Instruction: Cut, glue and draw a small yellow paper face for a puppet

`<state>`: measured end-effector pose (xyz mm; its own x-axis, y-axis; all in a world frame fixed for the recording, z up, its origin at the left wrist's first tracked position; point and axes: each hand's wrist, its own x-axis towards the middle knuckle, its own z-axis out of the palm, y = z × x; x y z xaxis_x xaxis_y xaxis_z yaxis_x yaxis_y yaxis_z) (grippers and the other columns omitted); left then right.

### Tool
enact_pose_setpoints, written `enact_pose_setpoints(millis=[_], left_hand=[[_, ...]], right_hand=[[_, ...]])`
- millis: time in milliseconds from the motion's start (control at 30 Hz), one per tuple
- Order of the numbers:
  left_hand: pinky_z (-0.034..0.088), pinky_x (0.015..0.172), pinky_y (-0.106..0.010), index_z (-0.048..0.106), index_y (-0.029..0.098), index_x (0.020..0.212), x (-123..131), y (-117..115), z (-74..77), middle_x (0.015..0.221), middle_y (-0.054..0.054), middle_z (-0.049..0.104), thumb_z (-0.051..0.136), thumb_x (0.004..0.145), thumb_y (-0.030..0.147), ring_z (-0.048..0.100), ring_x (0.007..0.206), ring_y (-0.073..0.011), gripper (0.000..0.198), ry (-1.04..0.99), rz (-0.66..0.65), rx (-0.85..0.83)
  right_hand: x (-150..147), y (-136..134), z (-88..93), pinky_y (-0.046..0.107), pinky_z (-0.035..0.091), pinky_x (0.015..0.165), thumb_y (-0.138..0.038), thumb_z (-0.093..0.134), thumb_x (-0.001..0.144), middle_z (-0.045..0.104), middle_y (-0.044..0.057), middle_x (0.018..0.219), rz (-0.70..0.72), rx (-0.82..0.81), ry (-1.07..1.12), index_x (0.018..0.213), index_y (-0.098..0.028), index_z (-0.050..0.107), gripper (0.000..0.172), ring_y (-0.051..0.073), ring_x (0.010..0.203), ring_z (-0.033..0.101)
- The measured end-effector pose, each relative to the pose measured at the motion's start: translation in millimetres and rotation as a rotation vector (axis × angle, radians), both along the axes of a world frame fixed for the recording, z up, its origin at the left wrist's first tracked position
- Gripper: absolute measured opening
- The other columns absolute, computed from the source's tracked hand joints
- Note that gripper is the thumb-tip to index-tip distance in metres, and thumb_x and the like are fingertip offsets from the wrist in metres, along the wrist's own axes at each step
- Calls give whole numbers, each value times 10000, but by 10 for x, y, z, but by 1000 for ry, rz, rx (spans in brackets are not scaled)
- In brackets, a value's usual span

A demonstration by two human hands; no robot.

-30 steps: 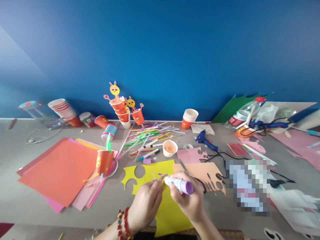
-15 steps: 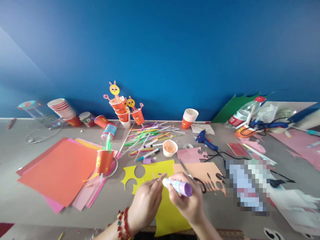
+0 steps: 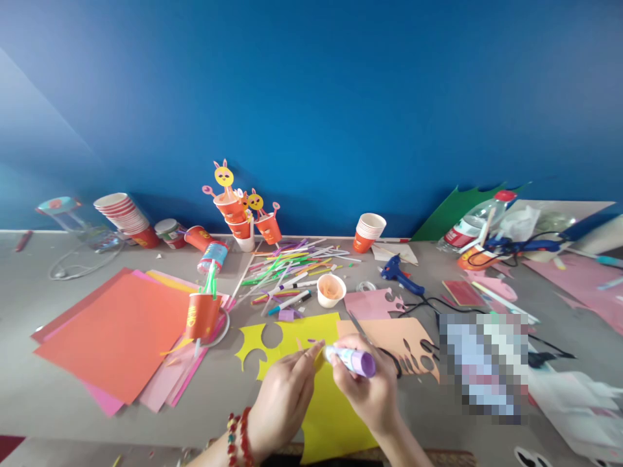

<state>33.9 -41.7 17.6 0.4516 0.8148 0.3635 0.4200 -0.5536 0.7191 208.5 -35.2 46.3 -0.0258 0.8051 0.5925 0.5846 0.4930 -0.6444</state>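
Note:
My right hand (image 3: 368, 389) grips a white and purple glue stick (image 3: 349, 360), its tip pointing left. Close beside it, my left hand (image 3: 287, 392), with red beaded bracelets on the wrist, pinches a small yellow paper piece (image 3: 320, 359) near the glue tip. Both hands are over a yellow sheet (image 3: 335, 415) with round holes cut along its left part. Scissors (image 3: 389, 360) lie partly hidden behind my right hand, on a peach sheet (image 3: 406, 334) with cut-out holes.
Behind the hands are a white cup (image 3: 331, 299), scattered coloured sticks (image 3: 296, 263) and a blue glue gun (image 3: 402, 275). Orange sheets (image 3: 117, 324) and a red cup (image 3: 202, 316) lie left. Decorated cups (image 3: 238, 227) stand near the blue wall; a bottle (image 3: 470, 224) leans right.
The glue stick and my right hand have shifted slightly right, away from my left fingers. The yellow piece at my left fingertips now shows more clearly.

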Motion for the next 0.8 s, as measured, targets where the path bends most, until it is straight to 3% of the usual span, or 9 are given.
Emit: enact_pose_setpoints(millis=[433,800], left_hand=[[572,850,-322,487,196,1401,-23,-42,-9,1102,-144,720,380,992,142,710,943,-222,426,-64,-20,-36],[573,863,-325,529,189,1360,9,-42,97,1053,-132,728,386,1015,183,715,918,-219,374,-95,-24,-90]], right_hand=[[37,13,19,228,440,421,-234,576,853,639,-16,587,-4,-19,32,772,-220,586,83,148,448,601],[-72,-42,120,256,517,506,-179,591,804,704,3,650,57,47,50,800,-223,603,45,169,519,662]])
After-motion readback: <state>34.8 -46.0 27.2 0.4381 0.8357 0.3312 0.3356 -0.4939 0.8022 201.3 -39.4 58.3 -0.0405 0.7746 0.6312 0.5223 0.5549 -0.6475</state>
